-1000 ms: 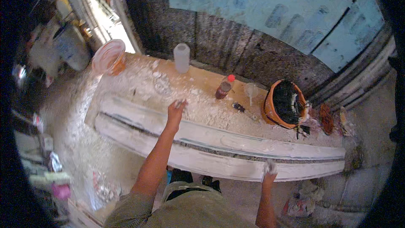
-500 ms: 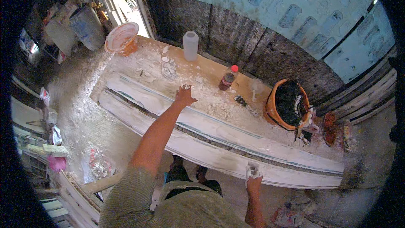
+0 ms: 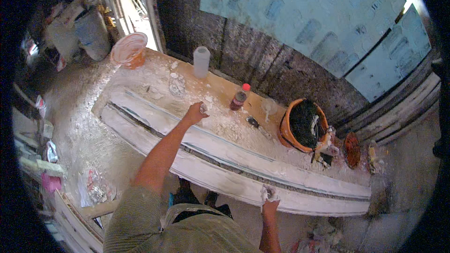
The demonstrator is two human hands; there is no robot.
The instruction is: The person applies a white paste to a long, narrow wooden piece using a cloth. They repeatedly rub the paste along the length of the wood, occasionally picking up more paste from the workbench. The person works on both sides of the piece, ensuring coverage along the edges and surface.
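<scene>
My left hand (image 3: 195,114) is over the far side of the workbench, its fingers curled round a small whitish lump (image 3: 203,108). Loose white plaster crumbs (image 3: 229,129) lie just beyond it. At the near edge, my right hand (image 3: 270,206) is closed on a white-and-grey, plaster-smeared wad (image 3: 268,192); its exact kind does not show. That wad rests against the nearer of two long white plaster mouldings (image 3: 225,175), which run side by side along the bench with a dark gap between them.
An orange bowl (image 3: 129,51) coated inside with white stands at the bench's far left end. Behind are a translucent plastic bottle (image 3: 201,62) and a red-capped bottle (image 3: 239,97). An orange bucket (image 3: 286,131) of dark fibres stands right. A dark wall (image 3: 262,56) closes off the back.
My left hand has gone from spread fingers over the crumbs to being curled round the whitish lump. The whole view has shifted slightly; my right hand keeps its wad at the near moulding.
</scene>
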